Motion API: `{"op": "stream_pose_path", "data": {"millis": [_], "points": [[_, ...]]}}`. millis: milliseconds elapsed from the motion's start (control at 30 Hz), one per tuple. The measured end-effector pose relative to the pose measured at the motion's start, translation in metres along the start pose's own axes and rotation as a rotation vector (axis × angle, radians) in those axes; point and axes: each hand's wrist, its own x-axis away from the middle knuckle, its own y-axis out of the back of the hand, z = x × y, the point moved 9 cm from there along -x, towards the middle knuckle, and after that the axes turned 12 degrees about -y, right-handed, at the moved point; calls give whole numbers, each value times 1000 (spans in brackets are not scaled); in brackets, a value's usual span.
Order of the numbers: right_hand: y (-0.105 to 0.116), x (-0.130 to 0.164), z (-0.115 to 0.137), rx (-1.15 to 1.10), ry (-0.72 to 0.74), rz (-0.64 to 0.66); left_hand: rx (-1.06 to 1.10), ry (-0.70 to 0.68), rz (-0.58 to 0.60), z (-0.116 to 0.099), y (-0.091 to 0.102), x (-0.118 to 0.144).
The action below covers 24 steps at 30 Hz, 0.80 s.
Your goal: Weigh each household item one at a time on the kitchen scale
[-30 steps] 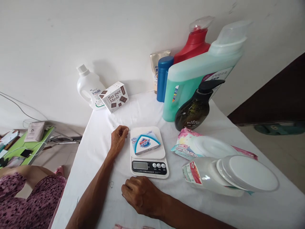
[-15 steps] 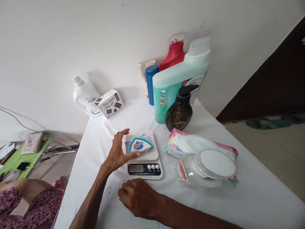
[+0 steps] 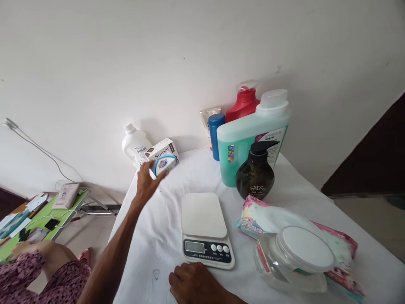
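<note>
My left hand [image 3: 146, 184] is closed around a white and blue soap box [image 3: 165, 165], thumb on the near side. It holds the box in front of a white and brown Su-per Meal box [image 3: 172, 147], partly covering it; whether the two touch I cannot tell. Behind them stands a white detergent bottle [image 3: 134, 141]. The kitchen scale [image 3: 203, 215] lies flat with nothing on its platform. Just below its front edge, my right hand [image 3: 193, 283] rests on the white tablecloth, curled into a fist with nothing visible in it.
Right of the scale are a clear lidded jar [image 3: 289, 261], a wipes pack [image 3: 253, 217] and a dark pump bottle [image 3: 255, 175]. Behind stand a green liquid jug [image 3: 232, 162], a blue canister [image 3: 215, 137] and a red bottle [image 3: 242, 105]. A seated person [image 3: 58, 278] is at left.
My left hand has taken hold of the soap box and carried it off the scale, away and to the left. My right fist stays by the scale. The camera view has shifted.
</note>
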Motion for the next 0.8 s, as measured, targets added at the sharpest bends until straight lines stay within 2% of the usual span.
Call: {"op": "stream_pose_path", "data": {"millis": [100, 200, 367, 500, 600, 667, 733, 800], "points": [[-8, 1, -1, 21, 15, -72, -58, 97, -70, 34, 6, -61], [-16, 1, -1, 42, 30, -113, -68, 193, -88, 62, -3, -94], [-15, -2, 0, 31, 29, -91, -60, 242, -78, 86, -16, -101], [1, -7, 2, 10, -2, 4, -60, 237, -71, 81, -10, -97], [22, -9, 3, -25, -16, 60, -101, 149, -98, 47, -7, -90], [36, -9, 3, -49, -24, 84, -97, -4, -81, 3, -14, -74], [45, -8, 2, -65, -29, 107, 74, -178, 71, -52, -37, -42], [50, -7, 2, -81, -30, 114, 333, -282, 302, -111, -63, 5]]}}
